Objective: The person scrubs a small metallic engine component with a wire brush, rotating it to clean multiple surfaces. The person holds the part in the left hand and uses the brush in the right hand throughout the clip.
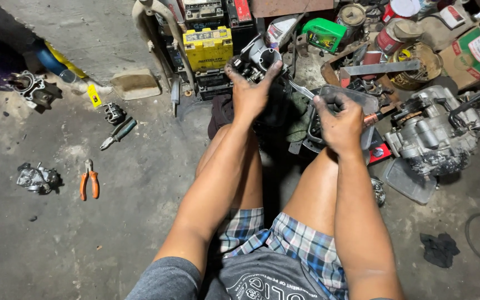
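Cluttered concrete floor [56, 244]; left hand [249, 94] gripping engine cylinder [259, 58], right hand [339, 125] clenching wrench [302, 90]; greasy fingers risking slip.

Left hand [249, 95] gripping engine cylinder [258, 60], right hand [338, 123] holding wrench [302, 90]

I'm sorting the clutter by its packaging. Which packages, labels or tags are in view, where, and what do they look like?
Yellow battery: boxy, dark print, top centre, just left of the left hand.
Green container: angular, right of it.
Cardboard box: green and red print, top right.
Red-and-white tins: round, left of the box.
Yellow tag: small, on the floor, left.
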